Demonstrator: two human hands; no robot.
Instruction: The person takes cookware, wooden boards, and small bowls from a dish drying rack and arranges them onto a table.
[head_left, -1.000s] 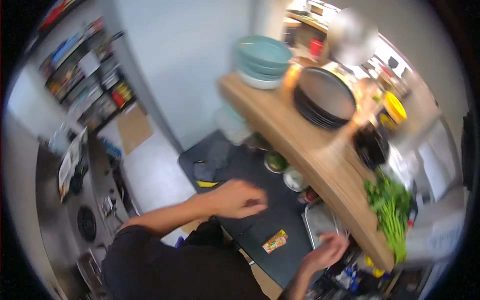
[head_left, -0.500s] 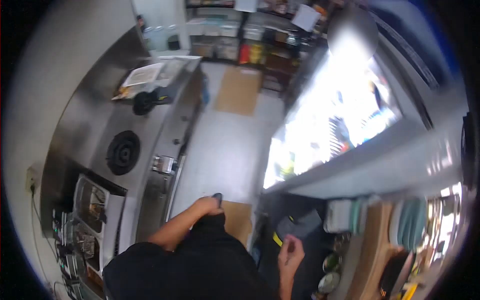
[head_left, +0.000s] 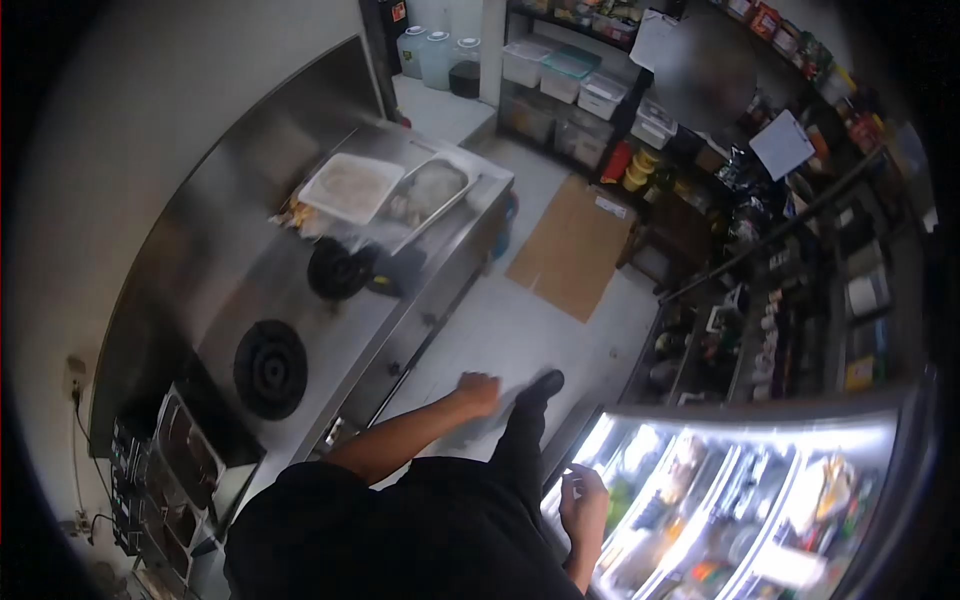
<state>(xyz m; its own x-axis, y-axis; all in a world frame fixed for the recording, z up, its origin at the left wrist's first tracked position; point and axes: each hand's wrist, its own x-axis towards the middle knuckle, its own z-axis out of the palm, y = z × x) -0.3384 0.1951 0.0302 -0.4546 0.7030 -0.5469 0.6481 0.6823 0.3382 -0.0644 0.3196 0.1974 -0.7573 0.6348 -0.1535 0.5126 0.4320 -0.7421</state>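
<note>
A: How are the hands held?
B: The left hand point(head_left: 478, 395) is held above the floor point(head_left: 450, 345), close to six o'clock, with its fingers curled inward; whether it is fully closed cannot be told. Nothing can be made out in it.

A: And the right hand point(head_left: 583, 500)?
B: It is seen at five o'clock with its fingers bent, just beside the near edge of the lit refrigerated display point(head_left: 760, 425). Whether that edge is touched, or anything is gripped, cannot be told.

A: Where is the display placed?
B: At four o'clock. Rows of food items are lit up inside, too blurred to be named.

A: What is carried by the steel counter point(head_left: 330, 345)?
B: A round black burner point(head_left: 270, 370) is set between eight and nine o'clock. A white tray point(head_left: 352, 188) and a metal pan point(head_left: 438, 190) are placed side by side at ten o'clock.

A: And farther off?
B: A cardboard sheet point(head_left: 572, 248) is laid flat on the floor at two o'clock. Lidded plastic tubs point(head_left: 600, 95) are stored on the shelving point(head_left: 545, 150) at one o'clock.
</note>
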